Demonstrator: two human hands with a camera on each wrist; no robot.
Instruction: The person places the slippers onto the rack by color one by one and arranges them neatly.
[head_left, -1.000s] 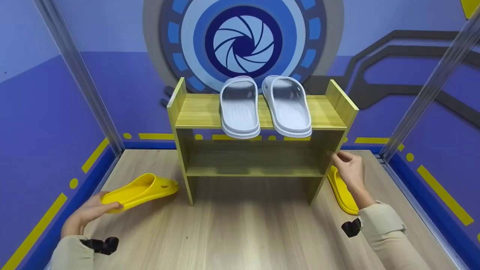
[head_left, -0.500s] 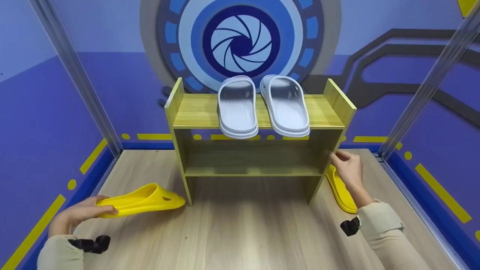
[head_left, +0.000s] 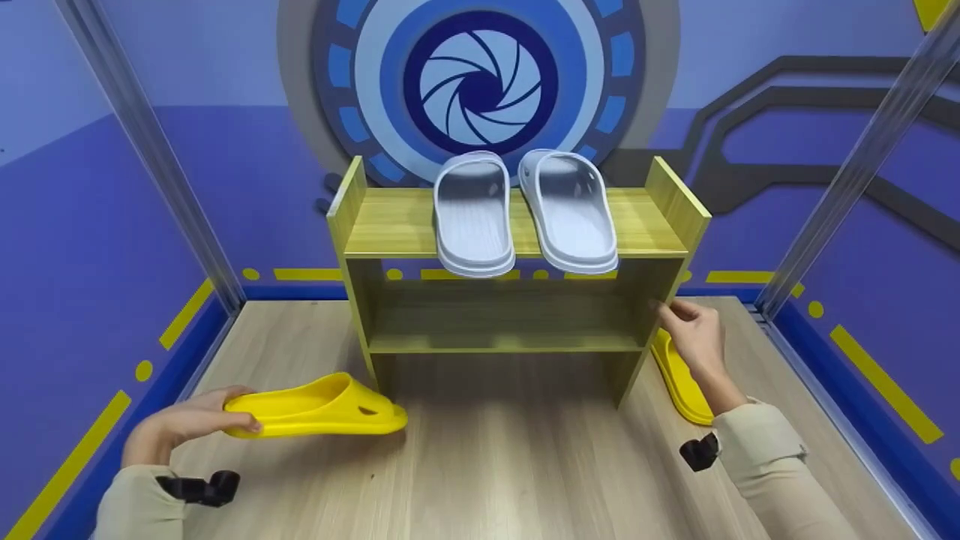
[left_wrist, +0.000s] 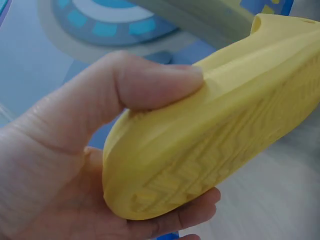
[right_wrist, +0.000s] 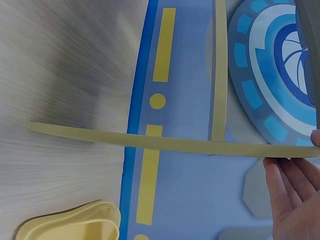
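My left hand point(head_left: 187, 427) holds a yellow slipper point(head_left: 322, 409) by its heel, toe pointing right, near the left front of the rack. In the left wrist view the thumb point(left_wrist: 160, 85) lies over the heel rim and the fingers are beneath the patterned sole point(left_wrist: 200, 155). My right hand point(head_left: 697, 341) pinches the front edge of the right side panel of a wooden shoe rack point(head_left: 502, 349); the right wrist view shows fingers point(right_wrist: 295, 185) against the panel's outer face. Two light grey slippers point(head_left: 474, 217) stand on the top shelf, heels over its front edge.
A second yellow slipper point(head_left: 679, 382) lies on the wooden tabletop point(head_left: 495, 480) to the right of the rack, partly behind my right hand. Blue-purple walls and metal posts point(head_left: 161, 157) enclose the table at the back and sides.
My left hand has carried the yellow slipper right and a little nearer, its toe swinging round to point straight right. The right hand has kept its pinch on the shoe rack.
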